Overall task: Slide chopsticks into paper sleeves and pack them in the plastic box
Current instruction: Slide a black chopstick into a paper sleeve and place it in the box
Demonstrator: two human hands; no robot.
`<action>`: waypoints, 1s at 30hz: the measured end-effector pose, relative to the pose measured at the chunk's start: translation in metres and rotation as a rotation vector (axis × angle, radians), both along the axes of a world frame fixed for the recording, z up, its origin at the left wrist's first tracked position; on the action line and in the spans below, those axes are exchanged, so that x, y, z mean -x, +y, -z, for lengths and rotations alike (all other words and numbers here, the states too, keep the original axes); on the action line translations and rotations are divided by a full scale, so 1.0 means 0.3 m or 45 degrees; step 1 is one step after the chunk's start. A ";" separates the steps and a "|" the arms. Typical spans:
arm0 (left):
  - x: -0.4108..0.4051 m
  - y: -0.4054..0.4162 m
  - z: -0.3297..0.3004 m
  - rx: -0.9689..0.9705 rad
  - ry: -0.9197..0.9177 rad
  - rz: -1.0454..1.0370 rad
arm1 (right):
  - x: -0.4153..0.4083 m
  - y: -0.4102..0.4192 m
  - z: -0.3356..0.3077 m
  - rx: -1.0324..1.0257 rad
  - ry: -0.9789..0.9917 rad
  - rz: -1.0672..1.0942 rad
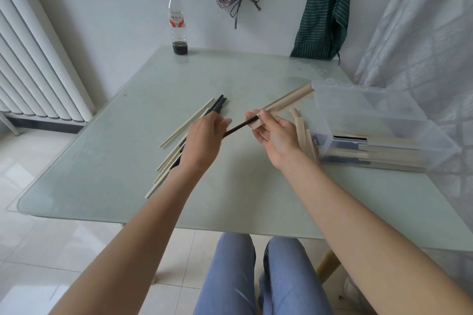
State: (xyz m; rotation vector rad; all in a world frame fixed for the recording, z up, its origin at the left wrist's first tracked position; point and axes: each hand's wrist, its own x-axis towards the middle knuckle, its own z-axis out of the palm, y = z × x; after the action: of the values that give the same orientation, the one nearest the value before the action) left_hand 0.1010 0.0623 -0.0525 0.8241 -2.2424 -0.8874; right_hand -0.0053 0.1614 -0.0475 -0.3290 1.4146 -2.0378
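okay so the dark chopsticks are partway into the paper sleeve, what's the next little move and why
Probably push the dark chopsticks further in with the left hand, since much of them shows outside the paper sleeve that the right hand holds.

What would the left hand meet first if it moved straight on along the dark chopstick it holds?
Probably the open mouth of the paper sleeve held by the right hand; the left hand points its dark chopstick there.
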 end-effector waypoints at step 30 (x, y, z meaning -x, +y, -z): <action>0.064 -0.006 0.000 -0.682 0.169 -0.077 | 0.024 0.005 0.050 -0.237 0.009 0.049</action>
State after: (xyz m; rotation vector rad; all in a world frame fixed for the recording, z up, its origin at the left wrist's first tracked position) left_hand 0.0818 0.0604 -0.0526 1.0216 -1.8728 -1.4978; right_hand -0.0125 0.1629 -0.0624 -0.2318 1.6118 -1.9180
